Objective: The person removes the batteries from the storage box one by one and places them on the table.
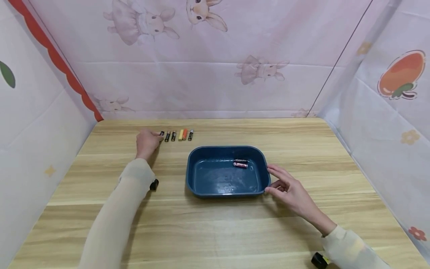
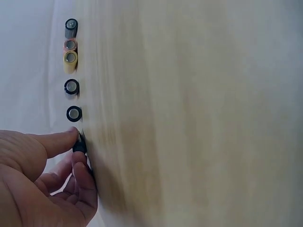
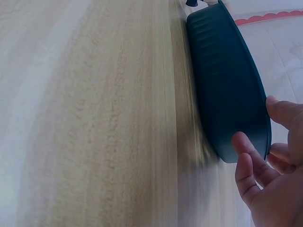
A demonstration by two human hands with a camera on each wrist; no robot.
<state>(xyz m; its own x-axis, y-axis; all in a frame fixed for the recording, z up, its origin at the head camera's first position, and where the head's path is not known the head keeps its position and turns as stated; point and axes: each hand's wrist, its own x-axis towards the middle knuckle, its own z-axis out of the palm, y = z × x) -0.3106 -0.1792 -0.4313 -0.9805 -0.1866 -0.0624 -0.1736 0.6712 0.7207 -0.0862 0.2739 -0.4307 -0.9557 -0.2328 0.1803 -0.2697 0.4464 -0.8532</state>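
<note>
My left hand [image 1: 147, 143] pinches a black battery [image 2: 79, 144] between thumb and fingertips, at the left end of a row standing near the table's back edge. To its right stand two more black batteries [image 1: 167, 136], a yellow battery [image 1: 180, 135] and an orange battery [image 1: 184, 134] side by side, and a dark battery [image 1: 190, 135] with a silvery end. A dark blue plastic basin [image 1: 228, 195] sits mid-table. Inside it lie a black battery [image 1: 240, 160] and a pink battery [image 1: 240, 165]. My right hand [image 1: 291, 189] touches the basin's right side and near right corner, fingers loosely bent.
The wooden table [image 1: 215, 231] meets a pink rabbit-print cloth [image 1: 208, 89] at the back. White printed cloths [image 1: 383, 123] flank it left and right. Small black devices [image 1: 154, 185] are at both wrists.
</note>
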